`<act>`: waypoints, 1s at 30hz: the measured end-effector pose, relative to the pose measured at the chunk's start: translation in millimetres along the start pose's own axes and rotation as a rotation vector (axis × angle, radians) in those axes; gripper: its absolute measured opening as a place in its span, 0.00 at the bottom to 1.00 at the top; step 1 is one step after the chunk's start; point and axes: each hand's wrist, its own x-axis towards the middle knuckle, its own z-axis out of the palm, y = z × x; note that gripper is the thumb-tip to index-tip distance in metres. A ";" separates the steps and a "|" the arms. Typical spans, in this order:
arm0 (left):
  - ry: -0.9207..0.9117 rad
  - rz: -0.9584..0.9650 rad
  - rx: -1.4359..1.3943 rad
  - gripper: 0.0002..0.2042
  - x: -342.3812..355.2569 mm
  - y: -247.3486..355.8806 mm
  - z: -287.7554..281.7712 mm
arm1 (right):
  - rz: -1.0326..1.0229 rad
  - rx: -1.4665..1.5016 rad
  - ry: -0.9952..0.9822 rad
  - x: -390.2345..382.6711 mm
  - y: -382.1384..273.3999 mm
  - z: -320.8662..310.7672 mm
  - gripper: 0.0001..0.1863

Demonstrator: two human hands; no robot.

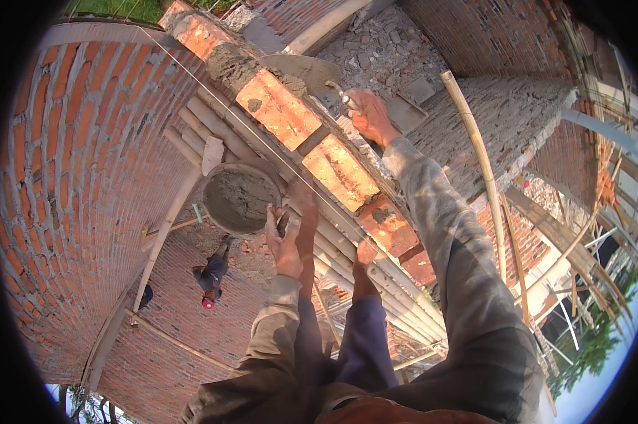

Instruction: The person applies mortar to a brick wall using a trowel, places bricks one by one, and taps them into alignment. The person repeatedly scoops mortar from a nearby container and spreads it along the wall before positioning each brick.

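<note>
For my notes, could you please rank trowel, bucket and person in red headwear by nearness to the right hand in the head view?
1. Trowel: in the right hand.
2. Bucket: lower left.
3. Person: far below, lower left.

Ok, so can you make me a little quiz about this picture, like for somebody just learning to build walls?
1. Pick one. The fingers of the right hand are wrapped around the handle of:
a) a hammer
b) a trowel
c) a saw

2. True or false? The bucket of mortar is to the right of the row of bricks.

3. What colour is the headwear on the person down below?

Key:
1. b, a trowel.
2. False; it is to the left.
3. Red.
</note>
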 end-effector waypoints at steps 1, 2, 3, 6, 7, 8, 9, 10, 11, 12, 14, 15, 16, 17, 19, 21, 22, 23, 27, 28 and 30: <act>-0.007 -0.018 -0.015 0.43 -6.7 -3.3 3.1 | 0.143 -0.014 -0.098 -18.1 6.8 -7.3 0.33; -0.018 -0.012 -0.039 0.43 -15.9 -8.5 4.2 | 0.120 -0.023 -0.112 -35.9 12.6 -15.8 0.34; -0.009 -0.069 -0.056 0.42 -24.0 -15.4 5.9 | 0.158 -0.040 -0.159 -51.1 16.8 -25.3 0.34; -0.033 -0.140 -0.113 0.42 -50.2 -37.9 3.0 | -0.076 -0.126 0.031 -94.0 14.4 -54.8 0.18; -0.068 -0.152 -0.114 0.41 -58.6 -43.2 -0.2 | -0.013 -0.083 -0.043 -105.1 9.8 -68.7 0.16; -0.057 -0.181 -0.144 0.41 -65.1 -47.6 -0.6 | 0.123 -0.057 -0.149 -113.6 2.8 -83.2 0.14; -0.102 -0.172 -0.137 0.42 -69.1 -51.4 2.4 | 0.105 -0.012 -0.182 -121.6 -6.8 -98.5 0.12; -0.101 -0.180 -0.157 0.43 -68.8 -51.8 5.7 | 0.161 0.016 -0.245 -128.2 -17.1 -118.9 0.11; -0.103 -0.236 -0.174 0.44 -65.9 -50.8 11.9 | 0.217 0.031 -0.308 -132.7 -29.4 -139.4 0.10; -0.094 -0.169 -0.290 0.44 -58.1 -47.2 19.7 | 0.229 -0.021 -0.301 -136.0 -43.9 -157.5 0.11; -0.088 -0.106 -0.460 0.45 -30.4 -31.5 32.4 | 0.246 -0.132 -0.284 -142.0 -77.3 -186.9 0.15; -0.088 -0.044 -0.530 0.45 -18.3 -23.0 38.1 | 0.136 -0.127 -0.212 -146.6 -95.3 -196.5 0.15; -0.091 -0.030 -0.562 0.43 -12.0 -17.0 44.2 | 0.023 -0.111 -0.140 -152.9 -113.2 -203.1 0.15; -0.095 0.001 -0.600 0.41 -6.7 -11.4 48.8 | -0.097 -0.098 -0.064 -157.6 -129.5 -207.2 0.15; -0.104 0.043 -0.613 0.40 -9.9 -5.4 51.4 | -0.188 -0.170 0.055 -165.1 -155.0 -203.9 0.15; -0.133 0.101 -0.573 0.41 -21.9 -6.5 49.0 | -0.288 -0.161 0.158 -167.8 -167.6 -188.4 0.18; -0.084 0.049 -0.555 0.41 -27.8 -8.9 45.8 | -0.365 -0.222 0.217 -164.2 -168.0 -177.1 0.19; -0.063 0.028 -0.545 0.41 -33.6 -12.6 41.7 | -0.471 -0.278 0.286 -159.2 -165.3 -164.5 0.19; -0.008 -0.061 -0.595 0.42 -40.8 -31.1 27.4 | -0.492 -0.473 0.283 -149.2 -145.1 -129.8 0.18; -0.029 -0.016 -0.606 0.41 -38.9 -33.2 24.0 | -0.471 -0.518 0.283 -149.0 -142.6 -127.3 0.18; -0.014 -0.021 -0.625 0.41 -32.5 -32.5 20.2 | -0.479 -0.452 0.395 -149.0 -144.7 -131.1 0.16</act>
